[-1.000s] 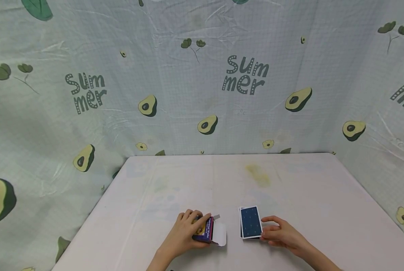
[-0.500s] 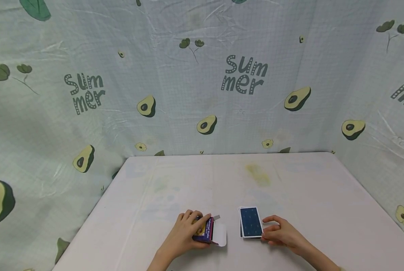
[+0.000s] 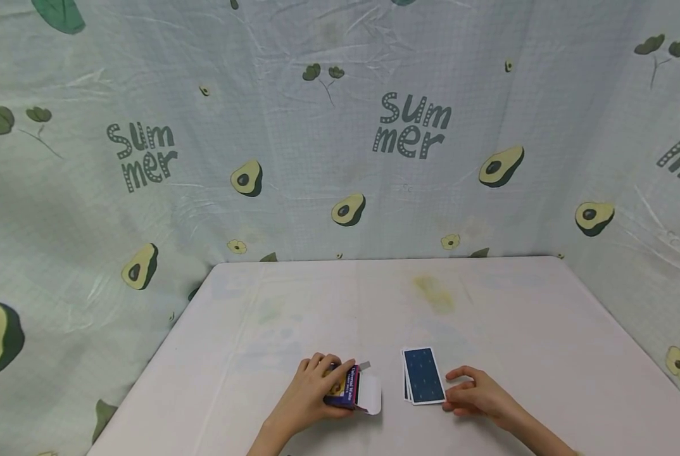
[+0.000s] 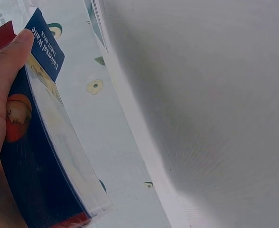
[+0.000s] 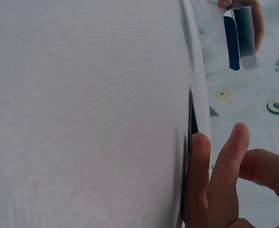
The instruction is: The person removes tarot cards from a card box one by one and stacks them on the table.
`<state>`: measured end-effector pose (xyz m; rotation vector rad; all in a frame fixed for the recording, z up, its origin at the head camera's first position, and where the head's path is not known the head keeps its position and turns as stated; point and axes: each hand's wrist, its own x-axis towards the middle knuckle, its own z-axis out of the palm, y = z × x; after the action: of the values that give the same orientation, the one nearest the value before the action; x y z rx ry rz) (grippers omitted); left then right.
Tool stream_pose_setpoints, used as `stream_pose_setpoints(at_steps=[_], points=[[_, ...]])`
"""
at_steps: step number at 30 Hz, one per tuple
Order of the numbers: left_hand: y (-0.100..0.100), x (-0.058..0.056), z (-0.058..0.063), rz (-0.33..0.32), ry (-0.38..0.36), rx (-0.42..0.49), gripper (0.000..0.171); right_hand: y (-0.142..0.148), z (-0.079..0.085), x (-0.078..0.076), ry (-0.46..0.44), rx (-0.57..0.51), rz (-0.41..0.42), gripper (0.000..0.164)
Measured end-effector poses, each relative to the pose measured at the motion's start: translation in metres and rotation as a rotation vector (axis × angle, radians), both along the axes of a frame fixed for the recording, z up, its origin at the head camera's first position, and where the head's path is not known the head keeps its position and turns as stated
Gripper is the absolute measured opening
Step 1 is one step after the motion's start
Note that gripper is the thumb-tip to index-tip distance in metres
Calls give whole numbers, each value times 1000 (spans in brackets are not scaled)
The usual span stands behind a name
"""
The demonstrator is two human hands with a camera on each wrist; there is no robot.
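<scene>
My left hand (image 3: 311,392) grips an opened tarot deck box (image 3: 344,386), blue and purple with "Universal Waite" lettering. Its white end flap (image 3: 370,394) sticks out toward the right. In the left wrist view, a finger lies along the box (image 4: 40,156) near its printed blue flap (image 4: 47,47). A small stack of dark blue-backed cards (image 3: 423,375) lies on the table, the top card slightly askew over those below. My right hand (image 3: 477,396) pinches the near right corner of the top card, its index finger raised. In the right wrist view, the card (image 5: 193,121) appears edge-on, tilted up toward the fingertips.
A white table (image 3: 294,310) spreads under both hands, with a faint yellow stain (image 3: 435,295) toward the back. Behind and at the sides hangs a pale curtain (image 3: 294,126) printed with avocados and "summer". The box and card stack lie a short gap apart.
The top card has shifted slightly right and toward me, uncovering more of the cards' left edges beneath. My right hand has moved slightly right with it. The left hand and box stay put.
</scene>
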<state>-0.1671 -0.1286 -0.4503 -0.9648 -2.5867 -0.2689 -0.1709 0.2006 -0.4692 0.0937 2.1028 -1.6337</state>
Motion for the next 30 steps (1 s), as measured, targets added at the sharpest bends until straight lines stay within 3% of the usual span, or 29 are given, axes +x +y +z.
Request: stream_pose_setpoints(at_steps=[12, 21, 30], points=[[-2, 1, -1, 2, 10, 3, 76, 1, 0, 3, 13, -11, 12, 52], [-1, 0, 0, -12, 2, -2, 76, -6, 3, -1, 116, -31, 51, 49], [4, 0, 1, -29, 9, -5, 76, -19, 13, -7, 178, -170, 186, 46]])
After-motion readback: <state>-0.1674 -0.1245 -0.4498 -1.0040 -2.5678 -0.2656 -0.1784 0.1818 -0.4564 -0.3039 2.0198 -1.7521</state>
